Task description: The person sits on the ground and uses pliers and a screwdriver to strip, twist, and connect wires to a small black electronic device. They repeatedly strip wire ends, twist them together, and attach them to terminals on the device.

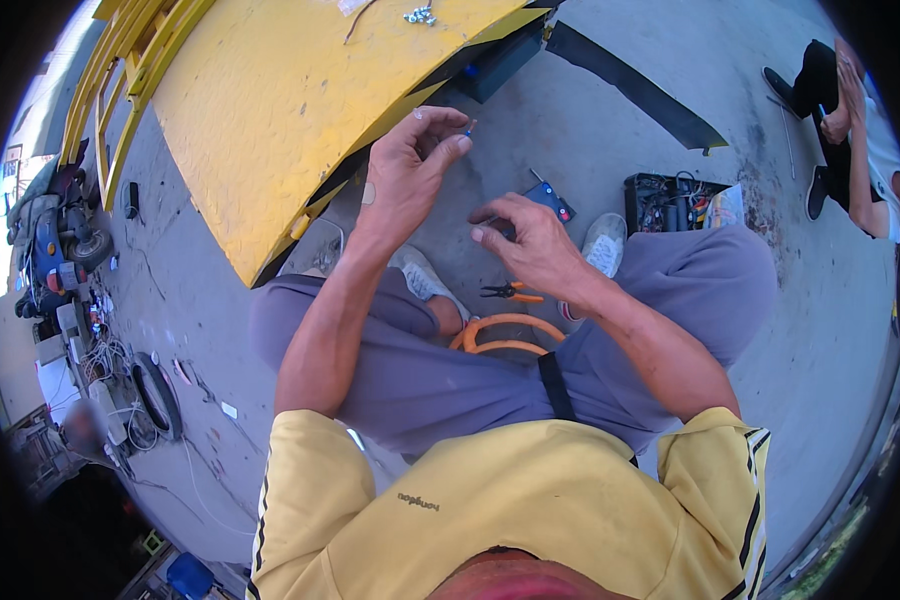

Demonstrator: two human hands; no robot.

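My left hand (pixel 408 170) is raised beside the edge of the yellow metal platform (pixel 290 110). Its thumb and index finger pinch a small blue and copper-coloured piece (pixel 471 128), which looks like a wire end. Lower and to the right, my right hand (pixel 535 240) is closed with fingers curled toward the thumb; whatever lies between the fingertips is too small to tell. Beyond it on the ground rests a small blue device (pixel 550 200) with a red part, partly covered by that hand. Orange-handled pliers (pixel 511 292) lie between my feet.
An orange ring-shaped frame (pixel 510 322) is between my legs. A black toolbox (pixel 675 203) stands beyond my right knee. A dark strip (pixel 635 85) juts from the platform. Another person's hands (pixel 848 100) are at far right. Cables and a tyre (pixel 156 397) lie at left.
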